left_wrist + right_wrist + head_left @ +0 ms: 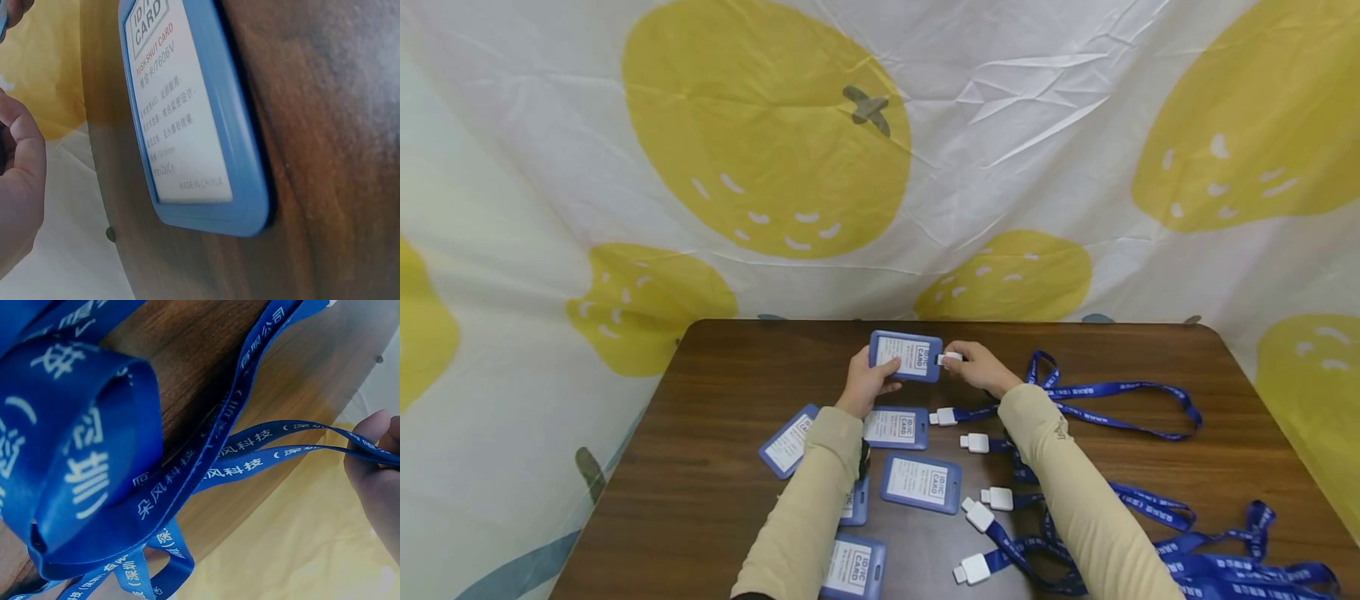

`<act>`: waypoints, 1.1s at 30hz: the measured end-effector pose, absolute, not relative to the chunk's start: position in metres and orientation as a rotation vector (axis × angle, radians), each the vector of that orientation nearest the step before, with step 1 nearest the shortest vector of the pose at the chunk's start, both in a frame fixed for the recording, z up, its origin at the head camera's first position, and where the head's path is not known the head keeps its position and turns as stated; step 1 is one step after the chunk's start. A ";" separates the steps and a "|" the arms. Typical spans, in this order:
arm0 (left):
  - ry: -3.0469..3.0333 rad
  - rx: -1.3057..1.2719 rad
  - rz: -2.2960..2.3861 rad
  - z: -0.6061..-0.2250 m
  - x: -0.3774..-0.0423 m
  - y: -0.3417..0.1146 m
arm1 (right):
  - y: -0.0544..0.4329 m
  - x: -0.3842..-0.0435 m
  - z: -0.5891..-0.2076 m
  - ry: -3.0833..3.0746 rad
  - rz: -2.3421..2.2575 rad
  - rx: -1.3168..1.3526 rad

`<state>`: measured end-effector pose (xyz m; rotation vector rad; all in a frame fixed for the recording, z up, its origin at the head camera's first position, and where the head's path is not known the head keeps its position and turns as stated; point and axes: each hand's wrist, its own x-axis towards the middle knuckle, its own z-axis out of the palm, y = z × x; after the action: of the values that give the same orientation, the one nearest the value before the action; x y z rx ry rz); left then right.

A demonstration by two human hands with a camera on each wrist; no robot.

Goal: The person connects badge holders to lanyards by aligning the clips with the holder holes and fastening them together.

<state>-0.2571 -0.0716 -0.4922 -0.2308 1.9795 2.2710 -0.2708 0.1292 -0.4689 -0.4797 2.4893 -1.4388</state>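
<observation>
My left hand (865, 381) grips a blue badge holder (887, 352) near the table's far edge, thumb on its front face and slot end to the right. Opposite it, my right hand (979, 367) pinches the white clip (952, 357) of a blue lanyard, the clip's tip right at the holder's slot. In the right wrist view the lanyard's printed strap (265, 464) trails from the right hand's fingers. At the left border of the left wrist view, part of the left hand (25, 169) shows; the holder it grips is mostly out of that frame.
Several badge holders (921, 482) lie on the brown table (677, 475) in front of and beneath my left forearm. Further blue lanyards with white clips (974, 569) spread over the right side, partly under my right sleeve. A fruit-patterned cloth (865, 283) hangs behind the table.
</observation>
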 end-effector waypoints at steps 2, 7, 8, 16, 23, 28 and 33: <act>1.988 -0.225 2.270 -0.493 -0.257 -0.071 | 0.129 -0.271 -0.469 2.503 -1.436 -0.500; 1.971 -0.207 2.282 -0.495 -0.255 -0.071 | 0.128 -0.270 -0.468 2.511 -1.424 -0.489; 1.968 -0.212 2.281 -0.495 -0.254 -0.071 | 0.128 -0.270 -0.468 2.511 -1.421 -0.488; 1.980 -0.242 2.257 -0.496 -0.251 -0.070 | 0.128 -0.271 -0.474 2.535 -1.376 -0.506; 1.949 -0.242 2.255 -0.497 -0.250 -0.070 | 0.128 -0.270 -0.475 2.533 -1.385 -0.528; 1.935 -0.243 2.250 -0.498 -0.249 -0.070 | 0.127 -0.270 -0.477 2.545 -1.384 -0.540; 1.995 -0.230 2.237 -0.499 -0.250 -0.068 | 0.127 -0.269 -0.479 2.539 -1.401 -0.536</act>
<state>-0.2497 -0.0675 -0.4993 -0.2297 1.9947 2.2368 -0.2692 0.1267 -0.4787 -0.5364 2.5386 -1.4014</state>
